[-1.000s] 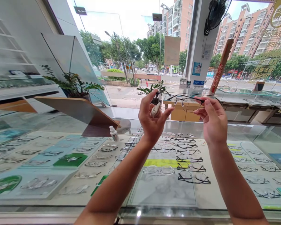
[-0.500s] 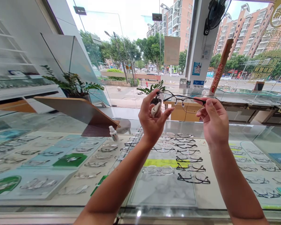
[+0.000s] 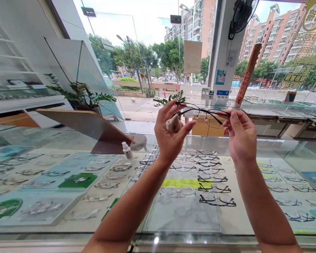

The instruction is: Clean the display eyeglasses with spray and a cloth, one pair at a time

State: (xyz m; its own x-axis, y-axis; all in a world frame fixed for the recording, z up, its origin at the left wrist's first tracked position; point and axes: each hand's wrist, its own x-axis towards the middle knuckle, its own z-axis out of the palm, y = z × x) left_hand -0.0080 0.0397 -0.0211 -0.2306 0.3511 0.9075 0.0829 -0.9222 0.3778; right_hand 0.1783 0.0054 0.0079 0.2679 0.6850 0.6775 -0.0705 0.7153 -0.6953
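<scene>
Two bare hands lift one pair of eyeglasses [image 3: 203, 110] above a glass-topped counter [image 3: 231, 221] in a shop lined with frames. The pair has black upper bars, thin wire-like lower rims, rounded lenses and two small clear nose pads. The right hand [image 3: 242, 137] is closed in a pinch, thumb and forefinger gripping the frame's right end, the other fingers curled behind. The left hand [image 3: 168, 140] is partly open, its forefinger raised to the frame's left end and its thumb stretched out below; a folded, pale, soft-looking cloth [image 3: 173, 124] is tucked against its curled fingers. Both forearms reach forward and upward from the lower edge, the left slanting inward, palms facing each other.

Beneath the glass, seven dark-topped display frames [image 3: 217, 199] form a column between the arms, with one clear-rimmed pair [image 3: 177, 191] beside the nearest of them, just below a flat yellow-green strip [image 3: 183, 183]. Many more pairs fill both sides, too blurred to count. One small white plastic bottle [image 3: 127, 150] stands on the counter to the left, near a smooth brown panel [image 3: 86, 124] set at a slant. Two leafy plants [image 3: 81, 95] and one black wall fan [image 3: 243, 15] complete the window side.
</scene>
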